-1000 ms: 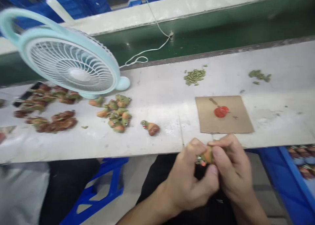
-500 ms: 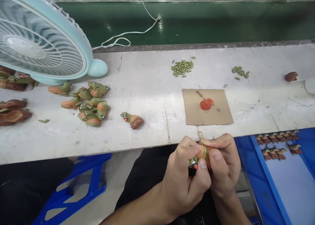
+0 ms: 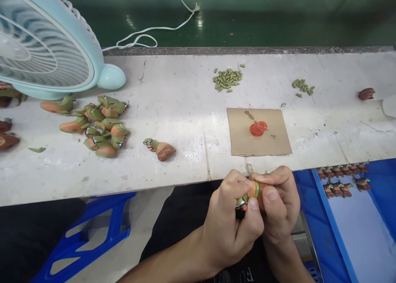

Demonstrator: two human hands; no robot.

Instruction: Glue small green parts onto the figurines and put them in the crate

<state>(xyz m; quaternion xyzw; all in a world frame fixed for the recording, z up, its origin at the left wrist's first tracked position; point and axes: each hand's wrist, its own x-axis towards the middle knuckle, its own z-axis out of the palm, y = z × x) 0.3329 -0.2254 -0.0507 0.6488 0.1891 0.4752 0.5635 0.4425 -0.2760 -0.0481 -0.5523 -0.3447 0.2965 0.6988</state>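
Observation:
Between both hands, just off the table's front edge, is a small turtle figurine [image 3: 254, 189] with a green head, orange body and brown shell part. My left hand [image 3: 236, 217] pinches its head end between thumb and fingers. The brown end is gripped by my right hand [image 3: 278, 204], whose fingers cover most of it. Another turtle figurine [image 3: 163, 149] lies on its side on the table to the left. A red cap-like cup [image 3: 258, 128] rests on a piece of cardboard [image 3: 260, 146] straight ahead.
A pile of green-orange figures [image 3: 105, 128] lies left, beside a light-blue fan [image 3: 108, 76]. Small green pieces form two heaps, a larger one [image 3: 227, 80] and a smaller one [image 3: 303, 86]. One brown piece [image 3: 366, 94] sits far right. A blue tray [image 3: 337, 237] holds rows of finished-looking figurines.
The view has shifted slightly, so the table's contents sit a little further left and higher. Both hands keep the same grip on the turtle figurine.

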